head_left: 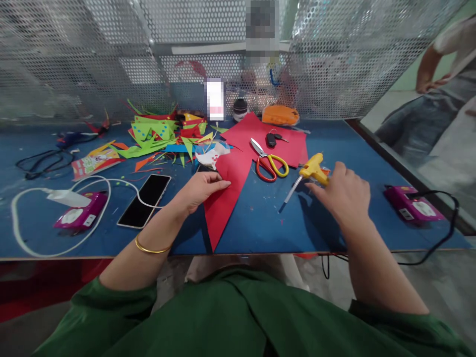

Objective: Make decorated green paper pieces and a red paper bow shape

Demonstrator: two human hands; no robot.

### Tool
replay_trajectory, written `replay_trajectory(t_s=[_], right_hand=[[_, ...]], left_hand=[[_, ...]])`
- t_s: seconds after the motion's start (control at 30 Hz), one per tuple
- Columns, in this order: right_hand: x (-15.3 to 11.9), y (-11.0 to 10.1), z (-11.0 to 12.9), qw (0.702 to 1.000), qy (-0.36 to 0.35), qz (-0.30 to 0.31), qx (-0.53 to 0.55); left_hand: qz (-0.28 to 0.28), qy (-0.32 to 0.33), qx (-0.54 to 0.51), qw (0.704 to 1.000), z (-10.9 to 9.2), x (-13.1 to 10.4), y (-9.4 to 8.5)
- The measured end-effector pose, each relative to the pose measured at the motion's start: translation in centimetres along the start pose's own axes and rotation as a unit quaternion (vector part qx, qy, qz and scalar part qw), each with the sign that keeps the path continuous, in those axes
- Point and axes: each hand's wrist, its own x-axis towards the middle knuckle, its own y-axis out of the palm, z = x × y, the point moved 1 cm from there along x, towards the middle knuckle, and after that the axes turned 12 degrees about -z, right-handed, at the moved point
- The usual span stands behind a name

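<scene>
My left hand (204, 191) pinches the left edge of a pointed piece of red paper (226, 198), thumb on top. The paper's tip reaches the table's front edge. My right hand (344, 193) is at the handle of a yellow glue gun (314, 168), its fingers curled behind the grip and a clear glue stick (292, 192) pointing down to the left. Whether the fingers close round the handle is hard to see. Scissors (267, 161) with one red and one yellow handle lie between the hands, partly over a larger red sheet (293, 148).
Left on the blue table (260, 228) lie a black phone (145, 201), a purple power box (82, 210) with white cable and green paper scraps (154, 131). Behind are keys (273, 139) and an orange packet (280, 115). Another purple box (412, 203) sits right; a person (427, 104) stands beyond.
</scene>
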Motion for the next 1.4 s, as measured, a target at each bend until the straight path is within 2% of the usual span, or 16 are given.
replay_trajectory(t_s=[0.1,0.2,0.37,0.57,0.67,0.73,0.8,0.83,0.9,0.97,1.03,1.1,1.2,1.4], right_hand=[[0.2,1.7,-0.2,0.999,-0.003,0.022,-0.023],[0.4,2.5,-0.4,0.999,0.006,0.03,-0.026],[1.2,2.1,-1.6,0.998,0.0,0.065,0.014],[2.3,1.8,-4.7,0.993,0.045,0.113,-0.004],[2.5,0.5,-5.2,0.994,0.014,0.094,-0.049],[2.3,-0.8,-3.9,0.999,-0.028,0.032,-0.023],[1.7,-2.1,-1.1,0.99,-0.066,-0.018,0.126],[1.4,-2.4,0.6,0.975,-0.067,-0.02,0.213],[0.9,-2.3,4.4,0.927,-0.087,0.036,0.362],[0.6,-1.4,7.7,0.881,-0.085,0.131,0.446],[0.7,-0.2,10.1,0.844,-0.069,0.247,0.471],[1.0,1.0,11.6,0.818,-0.072,0.33,0.465],[1.5,2.0,12.4,0.804,-0.076,0.373,0.458],[1.3,2.9,12.0,0.792,-0.034,0.391,0.467]], left_hand=[[0.015,0.009,0.033,0.999,0.0,0.0,0.3],[0.031,0.018,0.072,0.997,0.2,0.2,0.2],[0.064,0.01,0.095,0.993,0.6,0.7,-0.1],[0.122,-0.003,0.093,0.988,0.5,1.2,-0.1],[0.153,0.007,0.108,0.982,0.2,1.4,0.0],[0.179,0.021,0.13,0.975,-0.1,1.6,0.2],[0.22,0.034,0.158,0.962,-0.4,1.6,0.5],[0.244,0.041,0.17,0.954,-0.6,1.6,0.6],[0.293,0.054,0.192,0.935,-0.9,1.5,1.0],[0.337,0.06,0.208,0.916,-1.1,1.5,1.3],[0.368,0.061,0.217,0.902,-1.2,1.6,1.6],[0.374,0.064,0.224,0.898,-1.1,1.9,1.7],[0.355,0.062,0.234,0.903,-0.8,2.7,1.4],[0.251,0.044,0.209,0.944,0.2,3.7,-1.0]])
